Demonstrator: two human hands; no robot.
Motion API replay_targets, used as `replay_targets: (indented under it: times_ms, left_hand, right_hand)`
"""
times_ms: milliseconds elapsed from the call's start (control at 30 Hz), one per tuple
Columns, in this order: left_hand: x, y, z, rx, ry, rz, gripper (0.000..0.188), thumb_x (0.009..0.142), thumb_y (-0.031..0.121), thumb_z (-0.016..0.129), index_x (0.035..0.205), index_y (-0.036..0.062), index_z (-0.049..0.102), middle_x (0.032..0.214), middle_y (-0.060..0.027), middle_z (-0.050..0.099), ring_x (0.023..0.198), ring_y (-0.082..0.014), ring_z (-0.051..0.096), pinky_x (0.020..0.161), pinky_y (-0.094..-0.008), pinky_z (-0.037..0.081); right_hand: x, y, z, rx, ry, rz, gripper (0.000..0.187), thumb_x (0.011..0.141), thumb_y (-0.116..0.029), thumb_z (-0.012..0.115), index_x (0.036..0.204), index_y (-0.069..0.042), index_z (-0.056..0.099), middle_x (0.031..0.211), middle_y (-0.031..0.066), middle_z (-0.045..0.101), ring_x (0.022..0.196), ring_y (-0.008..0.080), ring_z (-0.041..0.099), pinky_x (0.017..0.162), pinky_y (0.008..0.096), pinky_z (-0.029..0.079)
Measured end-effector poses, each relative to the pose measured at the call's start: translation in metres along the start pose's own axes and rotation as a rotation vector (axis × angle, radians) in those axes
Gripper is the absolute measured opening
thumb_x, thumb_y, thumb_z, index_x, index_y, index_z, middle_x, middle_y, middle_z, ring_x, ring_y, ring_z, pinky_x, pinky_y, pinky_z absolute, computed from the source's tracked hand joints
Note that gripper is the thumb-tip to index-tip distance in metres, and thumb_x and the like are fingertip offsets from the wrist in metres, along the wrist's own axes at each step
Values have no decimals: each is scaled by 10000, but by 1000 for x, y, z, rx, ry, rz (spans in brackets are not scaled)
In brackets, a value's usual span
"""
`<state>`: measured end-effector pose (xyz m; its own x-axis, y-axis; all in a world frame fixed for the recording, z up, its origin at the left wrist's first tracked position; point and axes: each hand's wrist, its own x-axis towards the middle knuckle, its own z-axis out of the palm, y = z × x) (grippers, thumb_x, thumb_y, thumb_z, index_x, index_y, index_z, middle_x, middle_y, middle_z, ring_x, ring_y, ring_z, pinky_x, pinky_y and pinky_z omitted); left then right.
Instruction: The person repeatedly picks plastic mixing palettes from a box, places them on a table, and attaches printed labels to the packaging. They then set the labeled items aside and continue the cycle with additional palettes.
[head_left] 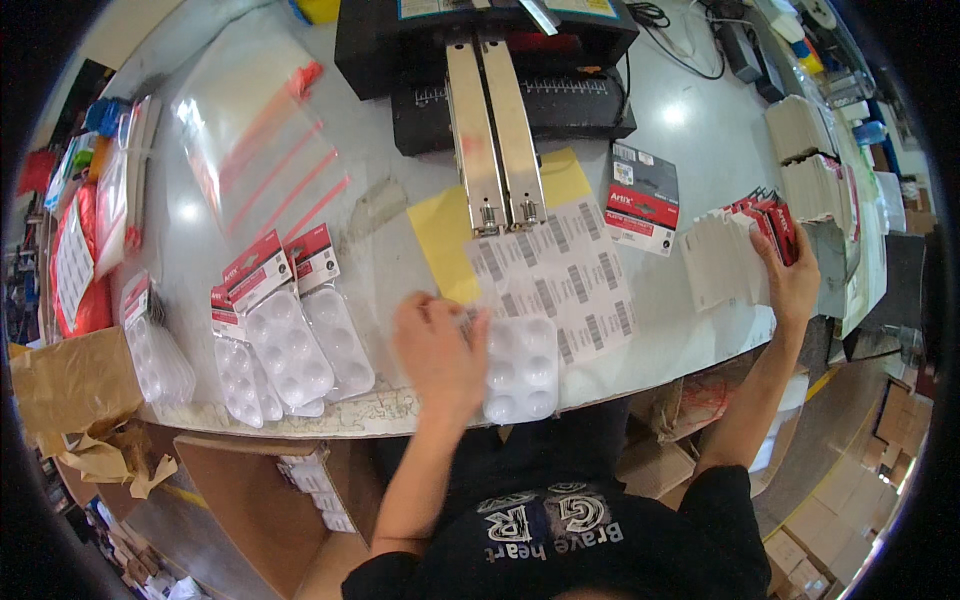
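Note:
A white plastic paint palette [522, 370] with round wells lies at the table's front edge, over part of a sheet of barcode labels [590, 275]. Just to its left is my left hand [440, 352], fingers bent and smeared by motion; whether it holds anything is unclear. Far to the right, my right hand [790, 270] is closed on the edge of some red and black header cards [780, 228], beside a fanned row of pale cards [715, 262]. Bagged palettes [288, 350] with red and white headers are piled at the left.
A black machine [485, 120] with two metal rails stands at the back middle. One loose header card [643, 200] lies right of the labels. Clear plastic bags [262, 150] are at the back left. Stacked cards [812, 185] line the right edge. Below the table sits a cardboard box [250, 500].

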<state>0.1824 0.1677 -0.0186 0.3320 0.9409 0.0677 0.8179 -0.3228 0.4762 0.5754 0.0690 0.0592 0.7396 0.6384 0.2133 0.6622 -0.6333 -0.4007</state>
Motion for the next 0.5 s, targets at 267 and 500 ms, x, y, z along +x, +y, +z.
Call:
replay_targets:
  times_ms: [267,500]
  left_hand:
    - [-11,40,-32,-1334,-226,-375,99,949,67,499,891,-9,525,907,-138,687,812,-139,627,748,-249,474]
    - [-14,46,-56,-1036,-194,-271,106,914,81,580,917,-23,598,778,-85,693,694,-67,601,644,-211,477]
  right_hand:
    - [-75,-144,-15,530,-234,-87,425,693,-210,808,1038,-46,620,889,62,653,786,158,633,714,289,523]
    - [-94,-185,37,561,-663,-628,294,738,-285,756,810,-54,589,656,111,599,608,295,597,550,365,449]
